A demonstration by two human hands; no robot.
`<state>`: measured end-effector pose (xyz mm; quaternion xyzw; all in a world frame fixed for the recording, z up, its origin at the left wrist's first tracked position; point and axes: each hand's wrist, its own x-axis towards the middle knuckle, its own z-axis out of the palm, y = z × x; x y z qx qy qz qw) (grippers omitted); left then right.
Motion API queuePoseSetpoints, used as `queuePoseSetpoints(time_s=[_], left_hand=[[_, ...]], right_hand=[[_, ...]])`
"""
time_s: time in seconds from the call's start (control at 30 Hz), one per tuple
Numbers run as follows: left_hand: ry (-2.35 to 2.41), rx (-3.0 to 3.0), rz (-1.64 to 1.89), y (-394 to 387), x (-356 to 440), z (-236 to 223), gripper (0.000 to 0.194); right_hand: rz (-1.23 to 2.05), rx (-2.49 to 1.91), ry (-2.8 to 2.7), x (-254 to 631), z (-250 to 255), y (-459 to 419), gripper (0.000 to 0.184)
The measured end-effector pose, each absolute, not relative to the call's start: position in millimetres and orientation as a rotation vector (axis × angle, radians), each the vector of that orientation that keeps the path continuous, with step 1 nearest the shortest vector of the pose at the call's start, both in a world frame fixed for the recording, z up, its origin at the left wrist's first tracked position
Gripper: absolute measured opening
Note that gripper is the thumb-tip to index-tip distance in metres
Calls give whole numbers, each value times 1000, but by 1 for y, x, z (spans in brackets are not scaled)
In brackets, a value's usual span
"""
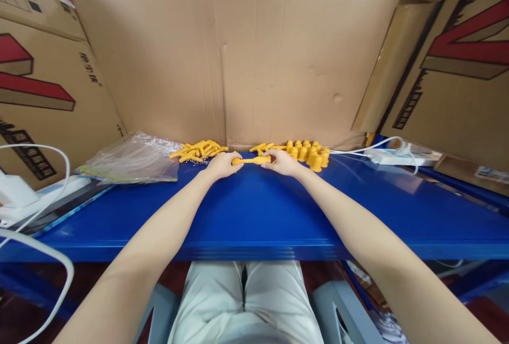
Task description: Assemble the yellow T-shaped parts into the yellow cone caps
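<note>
We've got this yellow piece (253, 160) level over the blue surface (258, 211), our left hand (222, 166) in a snug grip on one end, our right hand (283, 162) on the other. Yellow branching bits (202, 149) lie by the left, yellow cups (315, 159) by the right.

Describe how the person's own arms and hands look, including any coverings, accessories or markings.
The left arm and right arm are bare: no sleeve, watch or bracelet shows. The left hand and right hand wear no gloves. No markings are visible; any rings would be too small to tell.
</note>
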<state>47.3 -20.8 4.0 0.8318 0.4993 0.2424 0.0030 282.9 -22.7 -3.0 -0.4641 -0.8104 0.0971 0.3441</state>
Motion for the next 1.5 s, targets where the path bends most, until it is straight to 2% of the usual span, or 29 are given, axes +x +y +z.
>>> queuePoseSetpoints(time_s=[0.13,0.3,0.4,0.5,0.57,0.7,0.8,0.87,0.97,1.03,1.17,1.3,1.5], left_hand=[[1579,2612,751,-23,48,7,29],[1545,2574,860,-15,44,3,23],[1516,2530,883,-12,41,2,22],[1447,2468,893,-12,40,2,22],[1400,2444,914,-12,41,2,22],[1379,2453,947,-12,43,2,21],[1373,2432,942,-12,44,2,21],[1361,2422,955,-11,44,1,20],[1344,2405,982,-10,43,0,19],[1335,2392,986,-10,43,-1,19],[1331,2402,979,-11,44,0,20],[1367,2412,943,-15,47,3,21],[1408,2436,957,-18,47,5,20]], right_hand=[[345,-1196,-2085,284,-6,-21,31],[721,-1108,-1942,292,-9,-14,45],[870,-1078,-1863,296,-5,-15,39],[1052,-1102,-1809,298,2,-22,25],[1149,-1142,-1787,298,6,-28,28],[1179,-1261,-1739,292,9,-31,53],[1205,-1333,-1746,292,9,-30,62],[1254,-1314,-1757,295,10,-32,57],[1273,-1205,-1753,301,13,-36,35],[1268,-1161,-1739,304,13,-37,41],[1375,-1160,-1723,304,11,-33,26],[1457,-1227,-1654,297,12,-31,43],[1409,-1316,-1609,285,14,-35,51]])
